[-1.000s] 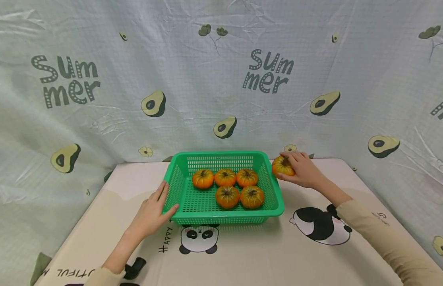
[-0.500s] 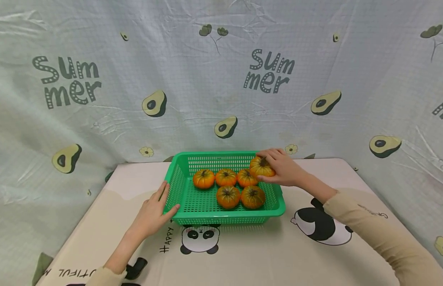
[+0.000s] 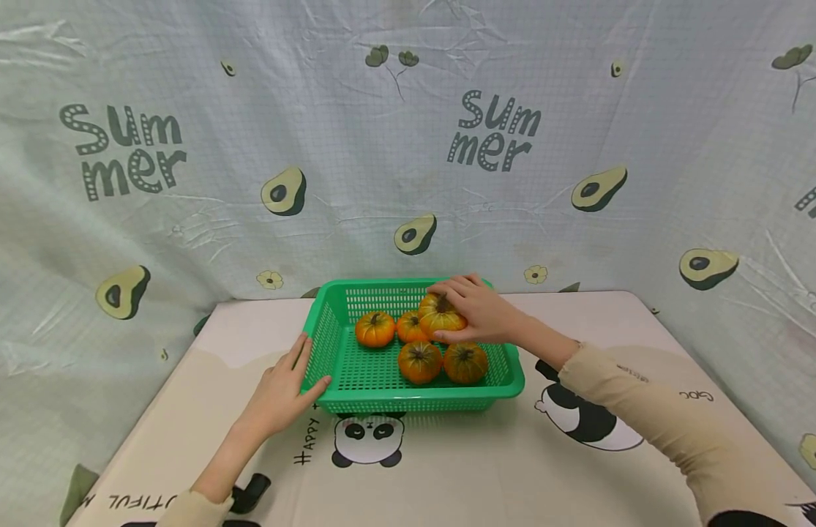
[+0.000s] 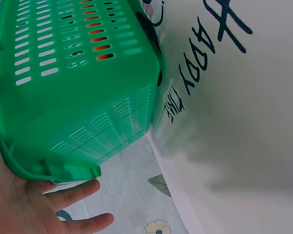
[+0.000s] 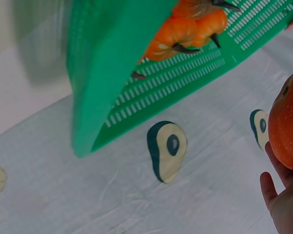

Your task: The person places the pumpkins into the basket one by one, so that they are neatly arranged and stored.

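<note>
My right hand (image 3: 483, 313) grips a small orange pumpkin (image 3: 437, 318) with a dark stem, held above the back of the green plastic basket (image 3: 414, 395). In the right wrist view the held pumpkin (image 5: 289, 124) shows at the right edge, fingers against its side. Several similar pumpkins sit on the basket floor, among them one pumpkin (image 3: 375, 330) at the left and another pumpkin (image 3: 419, 363) nearer the front. One at the back right is hidden behind the right hand. At the basket's left side my left hand (image 3: 279, 395) rests on the rim, its fingers extended.
The basket stands on a table covered with a pale panda-print cloth (image 3: 460, 468). A light curtain (image 3: 355, 146) printed with avocados hangs right behind the table. The basket's raised slotted walls (image 4: 73, 44) surround the pumpkins.
My right hand has carried the pumpkin leftward, from outside the basket's right rim to over its inside. The left hand and the basket have stayed in place.
</note>
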The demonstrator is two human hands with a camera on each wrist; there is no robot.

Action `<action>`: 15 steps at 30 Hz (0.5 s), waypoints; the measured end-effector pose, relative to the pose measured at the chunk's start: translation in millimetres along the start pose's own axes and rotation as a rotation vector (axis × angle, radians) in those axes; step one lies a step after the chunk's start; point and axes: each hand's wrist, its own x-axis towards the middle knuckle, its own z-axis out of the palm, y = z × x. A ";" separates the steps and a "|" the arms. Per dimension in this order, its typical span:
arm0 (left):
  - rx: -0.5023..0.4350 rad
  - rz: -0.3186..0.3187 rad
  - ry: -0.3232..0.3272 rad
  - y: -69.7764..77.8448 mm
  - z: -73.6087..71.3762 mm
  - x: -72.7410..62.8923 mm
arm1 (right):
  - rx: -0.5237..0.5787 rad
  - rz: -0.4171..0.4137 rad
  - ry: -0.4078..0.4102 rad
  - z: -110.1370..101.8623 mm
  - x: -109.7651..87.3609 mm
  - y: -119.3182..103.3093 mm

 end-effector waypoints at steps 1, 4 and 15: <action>-0.001 -0.001 0.000 0.0 0.0 -0.1 | -0.001 -0.005 -0.002 1.3 2.8 -1.5; -0.002 -0.003 -0.002 0.2 -0.1 -0.3 | -0.006 -0.019 -0.011 5.7 11.1 -5.2; -0.003 -0.002 -0.010 1.9 -1.6 0.6 | -0.001 -0.015 -0.108 22.8 35.5 -11.9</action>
